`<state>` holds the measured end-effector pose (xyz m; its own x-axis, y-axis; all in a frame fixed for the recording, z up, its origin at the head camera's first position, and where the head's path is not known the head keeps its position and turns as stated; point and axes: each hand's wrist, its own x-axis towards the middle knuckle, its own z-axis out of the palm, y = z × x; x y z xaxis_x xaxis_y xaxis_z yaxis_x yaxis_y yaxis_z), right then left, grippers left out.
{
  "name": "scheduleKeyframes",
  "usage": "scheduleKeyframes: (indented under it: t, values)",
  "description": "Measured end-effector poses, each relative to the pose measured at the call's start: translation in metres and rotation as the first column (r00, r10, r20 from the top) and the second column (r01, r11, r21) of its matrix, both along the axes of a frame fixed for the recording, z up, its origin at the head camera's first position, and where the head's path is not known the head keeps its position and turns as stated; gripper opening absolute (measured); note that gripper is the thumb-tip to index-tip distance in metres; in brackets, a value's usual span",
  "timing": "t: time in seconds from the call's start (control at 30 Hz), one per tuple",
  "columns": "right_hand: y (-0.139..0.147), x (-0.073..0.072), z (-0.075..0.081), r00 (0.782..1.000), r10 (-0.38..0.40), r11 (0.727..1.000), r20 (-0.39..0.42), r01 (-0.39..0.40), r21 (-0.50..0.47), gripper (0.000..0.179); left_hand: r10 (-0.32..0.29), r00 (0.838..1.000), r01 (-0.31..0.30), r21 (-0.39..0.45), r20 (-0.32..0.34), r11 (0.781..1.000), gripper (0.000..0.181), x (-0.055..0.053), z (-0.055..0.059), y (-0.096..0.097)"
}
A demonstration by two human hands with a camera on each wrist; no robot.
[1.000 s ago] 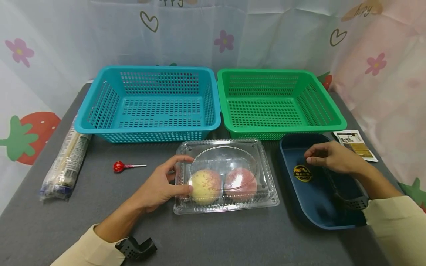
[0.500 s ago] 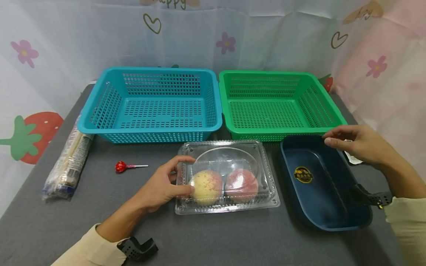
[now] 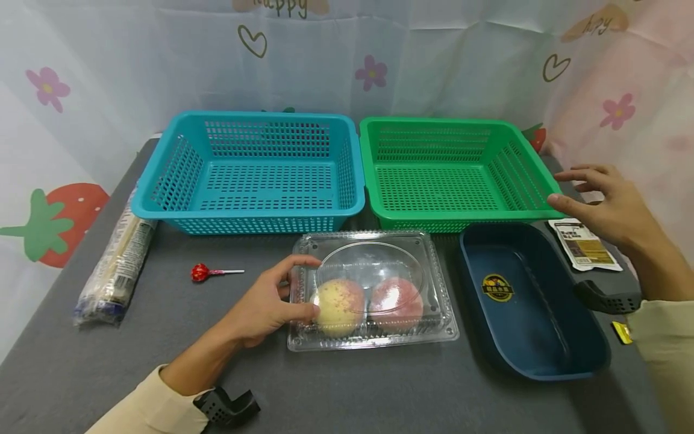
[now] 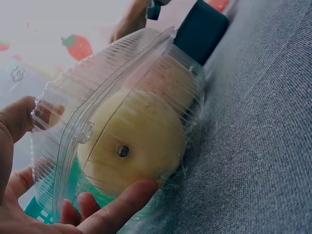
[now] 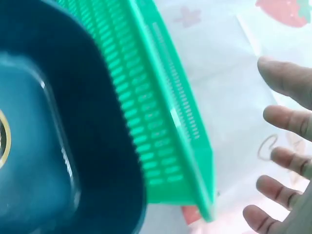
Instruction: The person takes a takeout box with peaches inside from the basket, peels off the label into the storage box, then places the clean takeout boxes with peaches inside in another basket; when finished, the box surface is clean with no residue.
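Observation:
A clear plastic clamshell box lies in the middle of the table with a yellow, red-speckled round fruit and a pinkish one inside. My left hand grips its left end, thumb on the near side and fingers farther back. In the left wrist view, the fingers of the left hand curl around the box's ribbed end. My right hand, fingers spread and holding nothing, hovers by the right front corner of the green basket, over the dark blue tub and a white-and-brown packet.
A blue basket stands behind the box, left of the green one. On the left lie a long wrapped pack and a red lollipop. A small yellow packet lies right of the tub. A patterned curtain hangs behind.
My right hand has moved from above the tub, rightward and away from me, to beside the green basket's corner, its fingers spreading. The left hand keeps its grip on the box.

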<state>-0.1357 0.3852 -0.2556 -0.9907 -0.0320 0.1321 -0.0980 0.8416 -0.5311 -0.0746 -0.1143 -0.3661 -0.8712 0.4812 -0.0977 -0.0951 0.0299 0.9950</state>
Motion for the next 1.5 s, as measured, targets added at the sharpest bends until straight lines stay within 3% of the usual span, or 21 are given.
scheduleKeyframes:
  t: [0.3, 0.47, 0.63, 0.8, 1.03, 1.17, 1.33, 1.5]
  values:
    - [0.016, -0.014, -0.024, 0.993, 0.070, 0.997, 0.097, -0.068, -0.024, 0.056, 0.031, 0.999, -0.031, -0.006, -0.024, 0.999, 0.068, 0.001, 0.000, 0.002]
    - [0.017, -0.018, -0.033, 0.986, 0.094, 0.995, 0.136, -0.089, -0.038, 0.060, 0.033, 0.999, -0.033, 0.049, 0.001, 0.998, 0.069, 0.003, 0.001, 0.003]
    - [0.022, -0.021, -0.042, 0.988, 0.105, 0.994, 0.117, -0.103, -0.019, 0.059, 0.023, 1.000, -0.023, 0.106, 0.008, 0.994, 0.069, 0.005, 0.001, 0.004]
    - [0.024, -0.020, -0.049, 0.980, 0.101, 0.995, 0.173, -0.096, -0.042, 0.065, 0.025, 1.000, -0.028, 0.173, 0.015, 0.985, 0.069, 0.009, 0.008, 0.004]
    - [0.024, -0.018, -0.051, 0.979, 0.088, 0.995, 0.185, -0.078, -0.058, 0.068, -0.018, 0.998, -0.001, 0.277, 0.065, 0.961, 0.070, 0.019, 0.035, 0.004]
    - [0.023, -0.018, -0.052, 0.982, 0.088, 0.996, 0.169, -0.081, -0.048, 0.067, -0.028, 0.998, 0.011, 0.282, 0.057, 0.959, 0.069, 0.020, 0.055, 0.005]
    - [0.022, -0.020, -0.050, 0.979, 0.078, 0.996, 0.186, -0.070, -0.049, 0.068, -0.013, 1.000, 0.006, 0.255, 0.027, 0.967, 0.069, 0.010, 0.080, 0.009]
    - [0.023, -0.021, -0.049, 0.979, 0.075, 0.996, 0.189, -0.066, -0.053, 0.069, 0.026, 1.000, -0.024, 0.204, -0.007, 0.979, 0.068, -0.007, 0.103, 0.018]
